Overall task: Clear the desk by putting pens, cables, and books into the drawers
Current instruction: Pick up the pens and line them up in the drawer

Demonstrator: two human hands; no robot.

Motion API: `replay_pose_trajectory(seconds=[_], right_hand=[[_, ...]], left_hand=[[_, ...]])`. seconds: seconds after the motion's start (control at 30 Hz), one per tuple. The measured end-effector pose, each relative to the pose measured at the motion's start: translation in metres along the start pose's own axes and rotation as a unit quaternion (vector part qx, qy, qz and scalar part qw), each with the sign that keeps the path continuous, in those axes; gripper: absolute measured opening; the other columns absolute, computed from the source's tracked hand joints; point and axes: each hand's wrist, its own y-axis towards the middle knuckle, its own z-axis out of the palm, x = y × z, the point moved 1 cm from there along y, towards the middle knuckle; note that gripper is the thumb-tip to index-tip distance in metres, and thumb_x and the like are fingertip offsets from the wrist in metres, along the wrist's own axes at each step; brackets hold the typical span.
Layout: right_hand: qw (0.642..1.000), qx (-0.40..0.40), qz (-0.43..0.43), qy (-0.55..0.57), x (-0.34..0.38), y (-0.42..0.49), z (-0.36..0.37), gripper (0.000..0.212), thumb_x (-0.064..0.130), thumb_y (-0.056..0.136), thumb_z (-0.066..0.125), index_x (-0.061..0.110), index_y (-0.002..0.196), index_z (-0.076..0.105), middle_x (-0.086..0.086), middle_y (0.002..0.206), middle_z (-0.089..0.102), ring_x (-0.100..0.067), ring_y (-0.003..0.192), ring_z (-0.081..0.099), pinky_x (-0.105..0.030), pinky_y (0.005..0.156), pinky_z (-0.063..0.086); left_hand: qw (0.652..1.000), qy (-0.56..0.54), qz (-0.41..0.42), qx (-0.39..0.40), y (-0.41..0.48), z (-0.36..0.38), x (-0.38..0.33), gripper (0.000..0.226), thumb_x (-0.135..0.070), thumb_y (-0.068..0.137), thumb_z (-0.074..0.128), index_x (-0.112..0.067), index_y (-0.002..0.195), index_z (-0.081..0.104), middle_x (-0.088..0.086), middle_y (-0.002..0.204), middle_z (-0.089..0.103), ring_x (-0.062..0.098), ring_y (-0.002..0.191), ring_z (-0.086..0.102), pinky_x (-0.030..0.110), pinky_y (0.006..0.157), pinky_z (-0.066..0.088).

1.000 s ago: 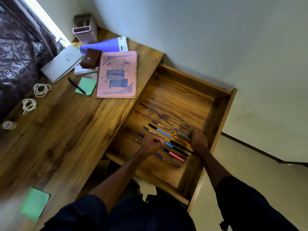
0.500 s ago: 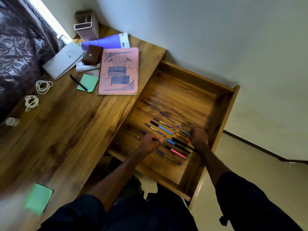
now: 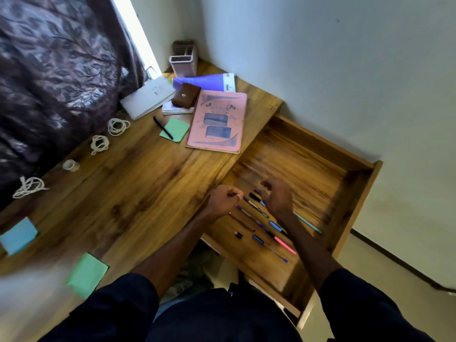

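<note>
Left hand [image 3: 225, 201], right hand [image 3: 280, 199] lifted off pens [image 3: 283, 243] in drawer [image 3: 296, 161]; left fingers fisted, right fingers loosely curled, empty.

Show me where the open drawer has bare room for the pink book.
The drawer floor is bare between the pens and its far wall, level with the pink book. The near end is crowded with pens.

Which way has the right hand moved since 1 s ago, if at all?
Yes. The right hand has shifted left along the pens, away from the drawer right wall, toward the desk.
</note>
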Motion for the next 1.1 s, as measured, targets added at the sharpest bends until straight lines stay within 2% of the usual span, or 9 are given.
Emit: replay_pose_trajectory(seconds=[0.1,0.2,0.3,0.37,0.53,0.67,0.8,0.9,1.1], right_hand=[[0.999,0.012,-0.051,0.010,0.055,0.009,0.016,0.019,0.025,0.084,0.073,0.019,0.102,0.073,0.000,0.097,0.073,-0.015,0.085,0.065,-0.034,0.078,0.054],[0.994,0.023,-0.102,0.009,0.106,0.013,0.030,0.016,0.026,0.083,0.070,0.019,0.097,0.072,0.000,0.094,0.070,-0.011,0.081,0.057,-0.028,0.073,0.047],[0.988,0.087,-0.128,-0.004,0.150,0.017,0.055,0.025,0.028,0.082,0.069,0.018,0.105,0.072,-0.003,0.103,0.070,-0.017,0.089,0.063,-0.032,0.082,0.052],[0.983,0.124,-0.131,-0.019,0.175,0.016,0.079,0.029,0.026,0.081,0.073,0.016,0.109,0.071,-0.006,0.109,0.069,-0.022,0.093,0.065,-0.033,0.085,0.053],[0.967,0.211,-0.127,-0.068,0.218,0.010,0.136,0.037,0.021,0.081,0.074,0.009,0.116,0.068,-0.014,0.120,0.061,-0.031,0.104,0.064,-0.035,0.092,0.051],[0.949,0.265,-0.122,-0.123,0.232,0.009,0.174,0.034,0.024,0.084,0.071,0.010,0.114,0.066,-0.015,0.124,0.056,-0.032,0.112,0.059,-0.034,0.095,0.048],[0.950,0.255,-0.119,-0.138,0.237,0.011,0.192,0.030,0.026,0.089,0.067,0.009,0.113,0.064,-0.017,0.125,0.053,-0.033,0.114,0.055,-0.042,0.099,0.049],[0.949,0.252,-0.130,-0.139,0.243,0.022,0.202,0.035,0.029,0.092,0.063,0.007,0.119,0.057,-0.018,0.130,0.049,-0.033,0.119,0.049,-0.043,0.102,0.044],[0.955,0.238,-0.138,-0.107,0.267,0.068,0.212,0.019,0.028,0.093,0.062,0.017,0.108,0.055,-0.007,0.118,0.050,-0.023,0.103,0.052,-0.043,0.091,0.051]], left_hand=[[0.999,0.001,-0.006,-0.046,0.001,-0.042,0.012,0.013,-0.015,0.089,0.067,-0.014,0.098,0.077,0.000,0.095,0.077,0.013,0.085,0.072,0.031,0.083,0.059],[0.996,0.015,-0.016,-0.091,0.000,-0.086,0.031,0.013,-0.013,0.087,0.068,-0.011,0.096,0.077,0.002,0.098,0.076,0.013,0.090,0.070,0.029,0.085,0.055],[0.990,0.019,-0.052,-0.130,-0.006,-0.129,0.058,0.017,-0.016,0.086,0.067,-0.014,0.102,0.075,0.000,0.103,0.074,0.014,0.097,0.068,0.026,0.086,0.051],[0.986,0.015,-0.078,-0.147,-0.015,-0.155,0.082,0.022,-0.016,0.084,0.065,-0.015,0.104,0.074,0.000,0.106,0.074,0.018,0.100,0.067,0.028,0.090,0.053],[0.982,0.040,-0.115,-0.147,-0.038,-0.199,0.142,0.023,-0.017,0.085,0.063,-0.007,0.106,0.068,0.010,0.108,0.070,0.029,0.104,0.065,0.037,0.089,0.053],[0.984,0.096,-0.108,-0.102,-0.052,-0.222,0.182,0.033,-0.019,0.092,0.061,-0.011,0.124,0.059,0.010,0.123,0.063,0.030,0.115,0.059,0.041,0.095,0.050],[0.984,0.119,-0.094,-0.097,-0.054,-0.233,0.202,0.043,-0.021,0.086,0.066,-0.016,0.127,0.055,0.011,0.126,0.061,0.032,0.120,0.055,0.043,0.098,0.049],[0.983,0.136,-0.083,-0.088,-0.047,-0.239,0.206,0.054,-0.023,0.086,0.068,-0.011,0.135,0.050,0.014,0.134,0.053,0.033,0.126,0.048,0.042,0.104,0.043],[0.978,0.165,-0.067,-0.105,-0.017,-0.254,0.208,0.052,-0.020,0.083,0.069,-0.019,0.133,0.052,0.011,0.132,0.047,0.030,0.127,0.045,0.039,0.099,0.047]])
